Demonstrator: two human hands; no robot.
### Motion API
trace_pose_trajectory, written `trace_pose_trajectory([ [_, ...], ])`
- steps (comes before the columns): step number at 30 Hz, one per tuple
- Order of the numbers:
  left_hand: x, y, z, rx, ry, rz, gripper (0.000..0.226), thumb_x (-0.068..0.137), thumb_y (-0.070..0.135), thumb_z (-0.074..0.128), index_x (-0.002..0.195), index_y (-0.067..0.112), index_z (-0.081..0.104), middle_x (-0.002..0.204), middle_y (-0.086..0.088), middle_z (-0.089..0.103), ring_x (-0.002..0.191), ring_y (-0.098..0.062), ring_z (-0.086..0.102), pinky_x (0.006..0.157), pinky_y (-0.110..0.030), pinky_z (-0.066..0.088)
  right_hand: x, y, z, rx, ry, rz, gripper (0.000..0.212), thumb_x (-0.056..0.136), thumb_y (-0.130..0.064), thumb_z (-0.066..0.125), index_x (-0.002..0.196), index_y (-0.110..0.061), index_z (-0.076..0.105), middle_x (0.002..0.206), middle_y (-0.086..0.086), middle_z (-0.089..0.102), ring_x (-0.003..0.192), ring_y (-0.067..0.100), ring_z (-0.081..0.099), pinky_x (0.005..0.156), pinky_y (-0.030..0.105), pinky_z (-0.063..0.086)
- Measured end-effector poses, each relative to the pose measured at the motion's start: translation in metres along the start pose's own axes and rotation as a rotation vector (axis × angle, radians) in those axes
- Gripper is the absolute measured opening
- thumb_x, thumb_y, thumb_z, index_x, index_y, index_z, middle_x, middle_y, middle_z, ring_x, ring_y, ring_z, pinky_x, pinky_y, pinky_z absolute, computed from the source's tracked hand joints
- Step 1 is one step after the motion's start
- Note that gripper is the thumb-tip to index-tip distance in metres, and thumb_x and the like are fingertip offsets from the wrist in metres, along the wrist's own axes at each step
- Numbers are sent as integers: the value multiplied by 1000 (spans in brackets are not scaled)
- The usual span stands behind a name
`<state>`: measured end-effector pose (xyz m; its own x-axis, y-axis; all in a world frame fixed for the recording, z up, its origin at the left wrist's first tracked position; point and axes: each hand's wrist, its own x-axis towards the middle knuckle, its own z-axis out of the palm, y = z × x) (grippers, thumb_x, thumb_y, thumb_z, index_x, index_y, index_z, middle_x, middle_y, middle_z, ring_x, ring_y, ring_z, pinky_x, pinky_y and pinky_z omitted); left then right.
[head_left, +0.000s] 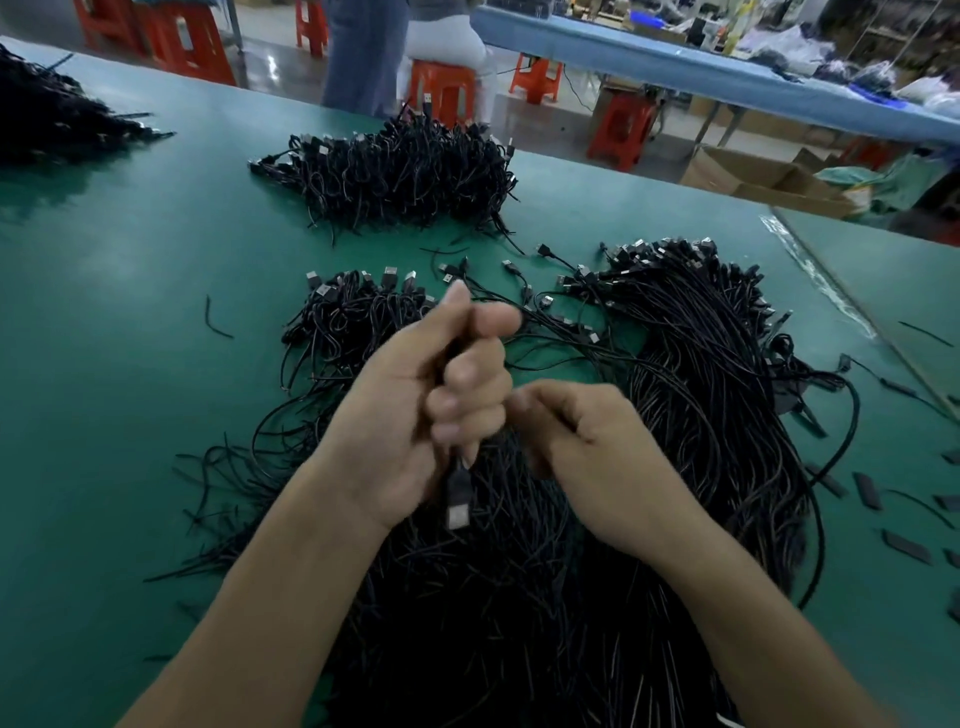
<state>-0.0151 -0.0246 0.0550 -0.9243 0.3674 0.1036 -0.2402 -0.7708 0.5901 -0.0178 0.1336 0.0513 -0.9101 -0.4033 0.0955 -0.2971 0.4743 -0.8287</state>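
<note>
A black USB cable (457, 501) hangs from my left hand (431, 410), raised just above the loose heap of cables (519, 597) in front of me. My left grip is closed around its cord, fingers curled, thumb on top. The cable's long axis runs nearly vertical through my fist. The plug points down and toward me below the heel of my palm, and the rest of the cord is hidden by my fingers. My right hand (587, 457) sits just beside, fingers curled; blur hides whether its grip holds a strand. To wind this cable well, I judge I should pin the plug end steady and feed even loops, clear of the heap. Wound bundles (353, 312) lie beyond on the green counter (130, 312).
</note>
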Motion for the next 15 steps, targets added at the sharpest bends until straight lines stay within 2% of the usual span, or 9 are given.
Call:
trace_pose_trajectory([
  [2,3,-5,0,-47,87,114,47,99,37,40,87,10,78,64,4,64,49,-1,57,45,-13,49,-4,-4,0,-92,-98,15,39,103,-36,49,65,-35,59,53,-7,54,44,7,42,46,29,36],
  [4,7,-9,-2,-73,90,213,46,98,37,40,102,7,75,90,-5,76,78,-12,74,66,-20,59,-9,-7,-3,-151,-162,37,40,104,-33,47,67,-21,56,56,-2,58,44,8,45,45,28,39],
  [5,8,-11,-4,-14,102,262,46,97,37,41,109,6,72,100,-9,76,90,-17,75,75,-25,60,-11,-9,-4,-171,-194,48,40,104,-31,46,67,-18,53,57,3,58,45,13,45,45,32,41],
  [7,10,-16,-10,293,203,391,45,97,38,41,118,6,65,109,-11,75,102,-23,73,83,-29,59,-15,-13,-7,-203,-254,70,39,104,-27,46,66,-18,49,59,9,57,49,23,44,49,40,41],
  [8,10,-19,-14,514,263,468,44,99,38,41,120,7,65,108,-10,75,102,-22,73,84,-29,59,-15,-15,-9,-216,-267,73,38,103,-26,46,66,-19,49,58,8,55,49,21,43,49,41,41],
  [10,10,-24,-23,987,327,568,42,102,36,39,119,9,66,102,-1,76,97,-11,73,82,-25,59,-14,-21,-14,-238,-237,33,36,100,-31,48,66,-19,51,56,-3,53,49,13,46,50,38,42],
  [12,9,-20,-28,1356,320,517,42,104,35,40,108,9,72,89,11,73,82,3,71,74,-15,56,-10,-25,-23,-253,-137,-43,31,94,-42,51,73,-23,65,62,-5,64,53,15,56,54,39,48],
  [13,8,-17,-31,1420,310,439,45,105,36,40,97,9,75,77,11,71,71,4,69,66,-12,53,-7,-28,-28,-241,-79,-83,29,92,-46,54,78,-26,70,62,-5,65,51,16,56,52,39,48],
  [15,4,-11,-28,1253,262,223,56,101,46,38,74,12,73,56,0,66,47,-7,62,50,-16,48,0,-29,-37,-186,35,-167,23,92,-43,62,79,-26,73,52,-12,57,40,6,44,40,21,38],
])
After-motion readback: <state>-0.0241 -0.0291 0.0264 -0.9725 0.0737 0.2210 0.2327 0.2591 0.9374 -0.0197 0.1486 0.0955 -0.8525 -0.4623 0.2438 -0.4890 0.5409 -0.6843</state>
